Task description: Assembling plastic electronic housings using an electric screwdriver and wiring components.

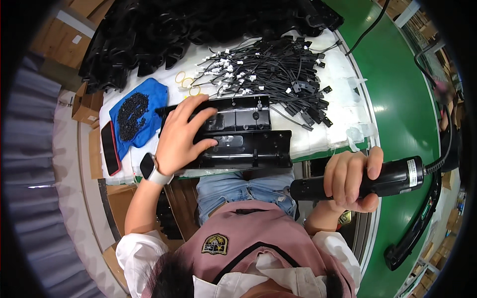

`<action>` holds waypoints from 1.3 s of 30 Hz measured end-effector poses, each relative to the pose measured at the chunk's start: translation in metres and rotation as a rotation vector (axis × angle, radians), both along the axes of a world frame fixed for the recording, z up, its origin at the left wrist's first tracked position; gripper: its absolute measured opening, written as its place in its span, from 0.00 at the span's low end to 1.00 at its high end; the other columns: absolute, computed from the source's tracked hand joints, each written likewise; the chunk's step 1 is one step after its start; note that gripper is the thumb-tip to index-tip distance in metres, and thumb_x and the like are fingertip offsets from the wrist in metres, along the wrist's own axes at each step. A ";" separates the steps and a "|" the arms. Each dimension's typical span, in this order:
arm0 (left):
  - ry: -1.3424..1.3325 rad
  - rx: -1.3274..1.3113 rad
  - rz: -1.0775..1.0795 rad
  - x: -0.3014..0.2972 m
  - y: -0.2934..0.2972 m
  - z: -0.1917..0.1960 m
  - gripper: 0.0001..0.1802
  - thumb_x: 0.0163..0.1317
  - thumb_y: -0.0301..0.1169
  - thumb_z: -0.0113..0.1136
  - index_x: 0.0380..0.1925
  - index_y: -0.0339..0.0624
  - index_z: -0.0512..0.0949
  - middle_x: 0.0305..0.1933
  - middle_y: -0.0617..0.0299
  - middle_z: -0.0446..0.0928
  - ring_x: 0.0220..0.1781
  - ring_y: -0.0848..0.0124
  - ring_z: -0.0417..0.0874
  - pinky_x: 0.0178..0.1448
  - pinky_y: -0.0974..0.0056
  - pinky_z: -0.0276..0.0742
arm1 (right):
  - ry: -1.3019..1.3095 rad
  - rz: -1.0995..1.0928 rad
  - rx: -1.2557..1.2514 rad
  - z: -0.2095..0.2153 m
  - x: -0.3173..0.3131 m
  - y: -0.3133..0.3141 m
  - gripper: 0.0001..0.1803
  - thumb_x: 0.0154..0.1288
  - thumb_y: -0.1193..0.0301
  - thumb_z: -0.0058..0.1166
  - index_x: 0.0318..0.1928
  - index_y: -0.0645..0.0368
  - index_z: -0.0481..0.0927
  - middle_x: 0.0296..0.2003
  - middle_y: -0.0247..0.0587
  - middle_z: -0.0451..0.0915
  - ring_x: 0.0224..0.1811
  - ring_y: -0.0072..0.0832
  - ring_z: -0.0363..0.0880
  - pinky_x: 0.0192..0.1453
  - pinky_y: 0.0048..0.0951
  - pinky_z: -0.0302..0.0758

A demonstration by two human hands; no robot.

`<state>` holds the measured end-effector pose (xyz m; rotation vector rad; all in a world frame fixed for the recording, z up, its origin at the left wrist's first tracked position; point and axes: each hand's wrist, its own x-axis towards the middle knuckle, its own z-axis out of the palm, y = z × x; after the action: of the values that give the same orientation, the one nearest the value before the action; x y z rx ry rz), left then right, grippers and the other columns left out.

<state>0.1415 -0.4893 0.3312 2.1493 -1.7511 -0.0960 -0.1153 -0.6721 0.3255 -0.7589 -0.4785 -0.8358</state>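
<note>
Two long black plastic housings lie side by side before me, the far one [238, 115] and the near one [258, 149], hollow sides up. Over their left ends rests my left hand [183, 130], fingers spread and grasping nothing; a watch is on its wrist. My right hand [349, 178] is wrapped around a black corded electric screwdriver [395, 178], held roughly level at the table's front right, apart from the housings. Its cord runs off from the right end. To the left, a blue cloth [158, 94] bears a heap of small black screws [131, 115].
Behind the housings spreads a pile of black cables with white connectors [278, 74]. Black plastic parts [149, 37] are heaped at the back. Yellow rubber bands [187, 83] and a red-edged phone [110, 148] lie leftward. At right, a long black part [417, 228] lies on a green surface [397, 104].
</note>
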 end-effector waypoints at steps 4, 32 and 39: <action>0.017 0.024 0.030 -0.015 0.004 0.003 0.27 0.40 0.30 0.72 0.44 0.40 0.77 0.64 0.48 0.66 0.65 0.47 0.66 0.66 0.52 0.65 | 0.022 -0.039 -0.050 -0.002 -0.002 -0.003 0.20 0.57 0.69 0.63 0.43 0.54 0.65 0.17 0.30 0.74 0.12 0.22 0.71 0.18 0.26 0.70; -0.163 -0.351 -0.068 0.043 -0.267 -0.014 0.07 0.52 0.27 0.60 0.30 0.45 0.85 0.33 0.54 0.83 0.34 0.56 0.85 0.36 0.60 0.81 | 0.184 -0.312 -0.014 -0.014 -0.046 0.004 0.19 0.62 0.65 0.61 0.45 0.54 0.64 0.17 0.25 0.72 0.13 0.17 0.73 0.19 0.18 0.68; 0.599 -0.854 -0.035 0.059 -0.185 0.072 0.12 0.59 0.27 0.63 0.41 0.32 0.80 0.29 0.57 0.83 0.28 0.72 0.84 0.32 0.70 0.77 | 0.195 -0.270 -0.052 -0.013 -0.038 0.008 0.19 0.62 0.65 0.61 0.45 0.54 0.65 0.17 0.25 0.73 0.14 0.16 0.74 0.20 0.18 0.69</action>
<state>0.2006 -0.6740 0.4035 1.2872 -1.1653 0.0061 -0.1530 -0.6638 0.3123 -0.9571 -0.2268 -0.9911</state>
